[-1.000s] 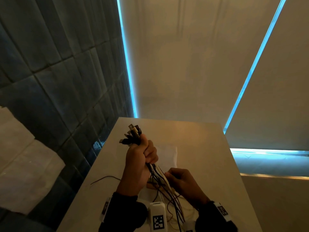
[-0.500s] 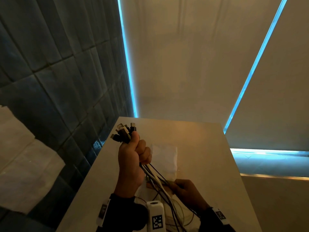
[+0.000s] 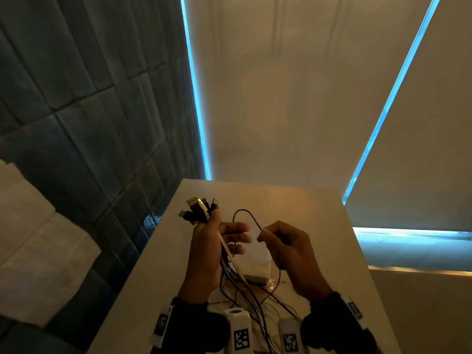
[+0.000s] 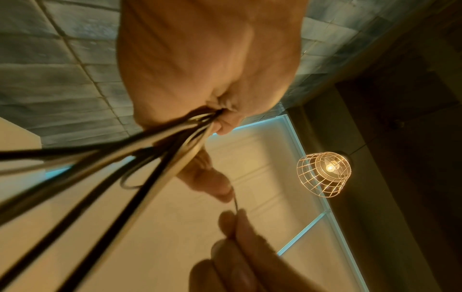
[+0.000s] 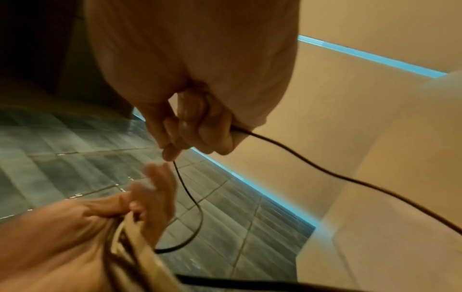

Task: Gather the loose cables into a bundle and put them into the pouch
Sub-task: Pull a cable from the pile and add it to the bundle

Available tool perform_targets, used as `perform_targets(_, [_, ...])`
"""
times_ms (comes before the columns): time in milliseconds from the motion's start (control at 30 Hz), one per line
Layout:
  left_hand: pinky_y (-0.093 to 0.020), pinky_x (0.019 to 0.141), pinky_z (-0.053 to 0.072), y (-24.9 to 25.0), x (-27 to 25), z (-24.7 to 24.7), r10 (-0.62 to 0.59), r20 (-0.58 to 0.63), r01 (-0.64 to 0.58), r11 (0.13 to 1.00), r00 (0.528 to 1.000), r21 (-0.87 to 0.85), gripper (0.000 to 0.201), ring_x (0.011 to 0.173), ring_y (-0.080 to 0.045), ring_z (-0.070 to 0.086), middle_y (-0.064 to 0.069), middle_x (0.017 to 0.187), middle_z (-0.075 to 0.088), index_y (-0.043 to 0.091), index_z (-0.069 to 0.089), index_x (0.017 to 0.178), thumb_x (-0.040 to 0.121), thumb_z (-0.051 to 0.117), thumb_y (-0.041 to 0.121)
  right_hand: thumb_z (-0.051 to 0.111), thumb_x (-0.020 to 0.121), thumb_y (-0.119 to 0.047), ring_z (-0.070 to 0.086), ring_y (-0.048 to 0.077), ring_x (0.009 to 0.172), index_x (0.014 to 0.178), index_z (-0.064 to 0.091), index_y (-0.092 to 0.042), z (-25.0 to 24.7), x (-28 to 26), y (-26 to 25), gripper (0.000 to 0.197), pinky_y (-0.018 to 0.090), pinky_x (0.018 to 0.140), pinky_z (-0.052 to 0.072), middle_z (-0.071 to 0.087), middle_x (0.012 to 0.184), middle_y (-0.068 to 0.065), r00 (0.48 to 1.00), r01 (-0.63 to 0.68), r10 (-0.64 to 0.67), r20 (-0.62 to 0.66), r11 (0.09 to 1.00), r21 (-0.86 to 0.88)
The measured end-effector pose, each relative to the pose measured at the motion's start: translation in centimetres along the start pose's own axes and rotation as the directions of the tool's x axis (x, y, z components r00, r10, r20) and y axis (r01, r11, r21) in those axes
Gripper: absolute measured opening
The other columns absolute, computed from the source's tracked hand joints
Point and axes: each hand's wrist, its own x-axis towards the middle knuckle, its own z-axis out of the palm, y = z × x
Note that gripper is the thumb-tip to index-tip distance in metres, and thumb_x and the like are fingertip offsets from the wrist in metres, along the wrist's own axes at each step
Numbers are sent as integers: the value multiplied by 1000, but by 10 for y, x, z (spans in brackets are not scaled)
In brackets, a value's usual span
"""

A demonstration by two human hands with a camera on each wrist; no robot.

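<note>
My left hand [image 3: 217, 241] grips a bundle of cables [image 3: 229, 264] above the table, their plugs [image 3: 198, 209] fanning out over the fist and the cords trailing down toward me. In the left wrist view the bundle of cables [image 4: 140, 150] runs out of the closed palm. My right hand [image 3: 278, 241] pinches one thin dark cable [image 3: 246, 215], which arches in a loop between both hands; the right wrist view shows this thin dark cable [image 5: 190, 197] passing through the curled right fingers [image 5: 200, 130]. A pale translucent pouch [image 3: 258, 261] lies flat on the table beneath the hands.
The light table [image 3: 319, 226] ends at a left edge beside a dark tiled wall [image 3: 89, 123] and a far edge by a blue-lit panel. Loose cords [image 3: 258, 310] lie tangled near the front edge. A wire-cage lamp [image 4: 325, 173] hangs overhead.
My right hand has risen from low on the trailing cords to level with the left hand, lifting one thin cable into a loop. The left hand with the bundle moved slightly right.
</note>
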Motion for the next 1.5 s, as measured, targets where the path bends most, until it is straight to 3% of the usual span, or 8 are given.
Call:
perform_targets(100, [-37, 63, 59, 2, -2, 1, 19, 63, -13, 995, 998, -94, 35, 79, -31, 71, -22, 94, 72, 6, 48, 122, 103, 31, 30, 60, 91, -14, 34, 10, 44, 76, 64, -2, 6, -3, -12, 21, 21, 44, 29, 47, 52, -5, 992, 27, -28, 123, 1000, 8])
perform_targets(167, [-38, 68, 59, 4, -5, 4, 24, 102, -4, 981, 994, -193, 32, 81, -33, 71, -22, 93, 72, 8, 50, 118, 102, 32, 30, 59, 91, -9, 38, 5, 45, 72, 64, -5, 10, -7, -10, 21, 17, 47, 31, 50, 52, -6, 982, 17, -15, 187, 1000, -13])
perform_targets(267, [-32, 54, 51, 5, -6, 7, 58, 119, -17, 948, 991, -317, 31, 48, -18, 52, -7, 61, 56, 9, 50, 80, 101, 36, 28, 57, 91, -2, 41, -2, 45, 69, 60, -7, 12, -11, -1, 24, 10, 49, 34, 50, 51, -10, 974, -43, 37, 222, 999, 22])
perform_targets(400, [-22, 41, 26, 0, -4, 9, 111, 186, -39, 935, 976, -353, 36, 40, -6, 23, 4, 53, 29, 16, 36, 65, 99, 37, 30, 54, 94, -2, 46, -3, 44, 70, 59, -8, 12, -10, 8, 25, 8, 50, 35, 53, 49, -15, 974, -40, 46, 221, 999, -32])
perform_targets(633, [-24, 42, 13, -5, -4, 8, 141, 149, -94, 955, 979, -282, 38, 38, -7, 17, 6, 49, 23, 17, 34, 61, 95, 40, 32, 54, 96, -10, 40, -1, 49, 68, 59, -12, 11, -8, 35, 28, 11, 55, 32, 49, 52, -15, 977, -19, 38, 212, 996, -91])
perform_targets(800, [-20, 40, 14, -3, -7, 5, 134, 110, -99, 956, 985, -277, 36, 37, -6, 16, 6, 48, 23, 16, 31, 63, 95, 41, 30, 54, 95, -9, 40, -1, 47, 69, 58, -7, 7, -10, 52, 27, 8, 53, 31, 48, 49, -15, 976, -79, 103, 194, 989, -127])
perform_targets(1267, [-20, 38, 14, 0, -6, 0, 117, 97, -83, 951, 988, -298, 36, 36, -5, 17, 7, 49, 24, 17, 33, 65, 99, 38, 26, 59, 91, -9, 43, 3, 57, 58, 55, -18, -2, -19, 110, 34, 16, 60, 37, 48, 56, -10, 962, -222, 248, 113, 954, -199])
perform_targets(1500, [-22, 39, 12, 6, -7, -2, 112, 85, -86, 961, 990, -263, 39, 37, -5, 15, 7, 48, 22, 19, 30, 63, 100, 38, 24, 64, 86, -17, 48, 8, 58, 55, 60, -16, -18, -20, 149, 31, 33, 61, 41, 54, 55, 1, 943, -324, 328, -60, 859, -396])
